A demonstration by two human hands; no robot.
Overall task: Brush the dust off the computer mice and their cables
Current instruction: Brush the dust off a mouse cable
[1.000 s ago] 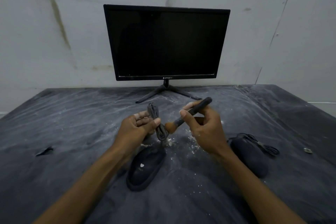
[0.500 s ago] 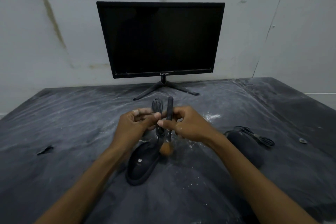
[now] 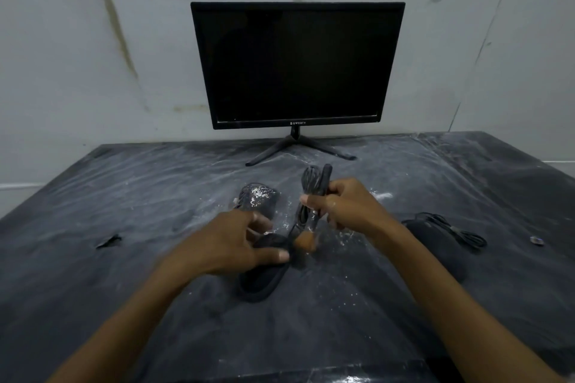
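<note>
The right hand [image 3: 348,208] has its grip closed round the brush [image 3: 314,218] and a bundled cable [image 3: 308,180], bristles down. Below it, the left hand [image 3: 230,246] grips a black mouse [image 3: 261,280] on the counter [image 3: 124,196]. Beyond lies a dust-speckled mouse [image 3: 258,197]; a third [image 3: 435,242] sits right.

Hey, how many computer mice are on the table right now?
3. One dusty mouse lies beyond the left hand. One black mouse sits under that hand, which grips it. One more mouse rests to the right of the right forearm. None looks hidden.
</note>
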